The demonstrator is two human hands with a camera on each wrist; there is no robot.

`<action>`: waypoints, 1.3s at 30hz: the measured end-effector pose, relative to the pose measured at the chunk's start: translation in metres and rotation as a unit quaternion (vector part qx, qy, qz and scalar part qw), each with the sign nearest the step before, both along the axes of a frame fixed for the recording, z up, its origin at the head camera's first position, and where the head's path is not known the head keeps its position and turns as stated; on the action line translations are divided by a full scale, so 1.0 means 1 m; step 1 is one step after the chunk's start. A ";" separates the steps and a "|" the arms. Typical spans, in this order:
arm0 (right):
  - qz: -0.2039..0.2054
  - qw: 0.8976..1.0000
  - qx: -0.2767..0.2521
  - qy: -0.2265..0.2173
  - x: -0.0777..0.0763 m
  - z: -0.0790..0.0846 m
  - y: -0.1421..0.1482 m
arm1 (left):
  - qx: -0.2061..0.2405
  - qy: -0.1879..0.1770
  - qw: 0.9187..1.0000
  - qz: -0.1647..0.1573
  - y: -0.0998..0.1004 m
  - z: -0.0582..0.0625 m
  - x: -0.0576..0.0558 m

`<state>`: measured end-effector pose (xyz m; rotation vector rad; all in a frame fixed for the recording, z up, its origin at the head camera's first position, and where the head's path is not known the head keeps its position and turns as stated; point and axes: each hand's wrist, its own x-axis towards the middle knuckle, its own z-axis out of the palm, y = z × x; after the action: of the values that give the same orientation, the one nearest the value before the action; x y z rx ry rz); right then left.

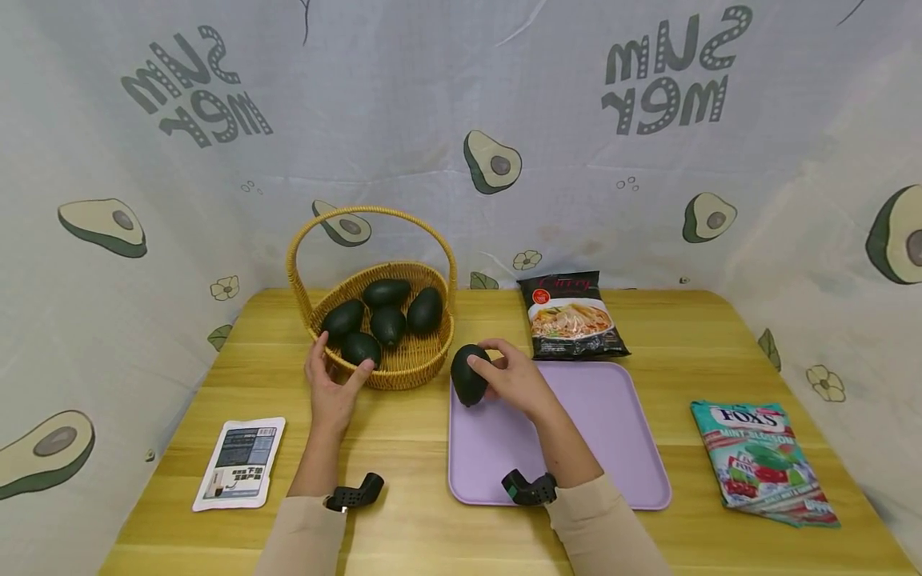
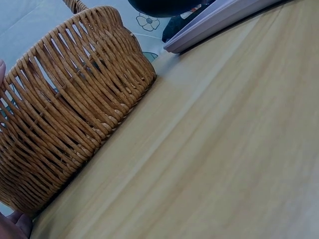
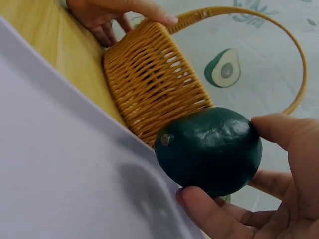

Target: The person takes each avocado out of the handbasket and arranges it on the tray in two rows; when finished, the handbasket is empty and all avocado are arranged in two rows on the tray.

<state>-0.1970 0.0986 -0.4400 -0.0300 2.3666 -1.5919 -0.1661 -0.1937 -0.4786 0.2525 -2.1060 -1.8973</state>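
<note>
My right hand (image 1: 513, 379) holds a dark green avocado (image 1: 470, 374) between thumb and fingers, over the back left corner of the lilac tray (image 1: 605, 432). In the right wrist view the avocado (image 3: 209, 149) shows its stem end, with a shadow below it on the tray. My left hand (image 1: 333, 388) holds the front left side of a wicker basket (image 1: 406, 376), its thumb at the rim and its other fingers lower along the side. Several more avocados (image 1: 387, 324) lie inside the basket, under its tall arched handle (image 1: 370, 210).
Behind the tray lies a black noodle packet (image 1: 572, 316). A teal and red candy bag (image 1: 763, 464) rests at the right of the wooden table (image 1: 410, 480). At the left is a white pouch (image 1: 241, 464). A printed curtain (image 1: 403, 104) hangs around the table.
</note>
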 end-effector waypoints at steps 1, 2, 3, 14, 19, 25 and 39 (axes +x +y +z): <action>-0.002 1.000 0.008 -0.001 -0.001 -0.002 0.000 | -0.001 0.000 1.000 0.001 -0.001 -0.004 -0.002; -0.005 1.000 0.017 -0.001 -0.001 -0.003 -0.001 | -0.003 0.002 1.000 0.003 -0.003 -0.009 -0.004; -0.010 1.000 0.025 0.000 -0.002 -0.005 -0.001 | -0.005 0.002 1.000 0.005 -0.004 -0.014 -0.007; -0.027 0.987 0.138 0.079 -0.003 -0.017 -0.008 | -0.014 0.010 1.000 0.009 -0.007 -0.024 -0.010; -0.014 0.984 0.141 0.112 -0.004 -0.017 -0.008 | -0.013 0.003 1.000 0.010 -0.006 -0.021 -0.009; 0.030 0.985 0.143 0.088 -0.005 -0.014 -0.003 | -0.004 0.005 1.000 0.004 0.002 0.005 0.003; 0.074 0.993 0.067 0.065 -0.004 -0.015 -0.003 | -0.001 0.003 1.000 -0.001 0.006 0.013 0.008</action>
<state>-0.2013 0.0960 -0.4552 -0.2811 2.4996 -1.3996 -0.1581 -0.1876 -0.4656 0.2446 -2.1040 -1.8956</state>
